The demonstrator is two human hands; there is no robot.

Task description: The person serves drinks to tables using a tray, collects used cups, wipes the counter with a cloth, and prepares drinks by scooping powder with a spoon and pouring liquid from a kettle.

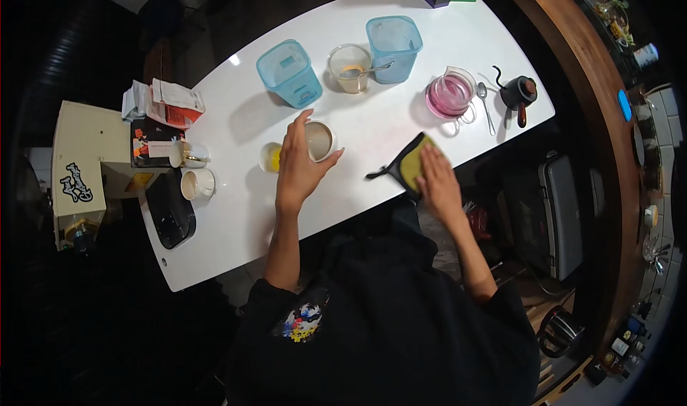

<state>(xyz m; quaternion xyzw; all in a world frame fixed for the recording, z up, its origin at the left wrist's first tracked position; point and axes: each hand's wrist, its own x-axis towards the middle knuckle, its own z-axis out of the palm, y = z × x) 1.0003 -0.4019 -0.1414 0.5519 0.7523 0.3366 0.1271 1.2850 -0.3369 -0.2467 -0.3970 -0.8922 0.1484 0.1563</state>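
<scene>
My left hand (299,159) is wrapped round a white cup (320,141) with a cloudy, pale liquid in it. Just left of that hand stands a small cup with yellow contents (271,157), partly covered by the fingers. My right hand (438,179) lies on a yellow-green cloth with dark edges (411,164) at the table's near edge, its fingers pressed together on the cloth. A strap or corner of the cloth points left. Behind the cloth, to the right, a glass jug (450,94) holds pink liquid.
On the white table (343,191) stand two blue containers (290,73), a clear cup with a spoon (351,69), a spoon (486,109) and a black kettle (519,93). At the left are two mugs (197,184), a black tray (170,209) and bags (175,102).
</scene>
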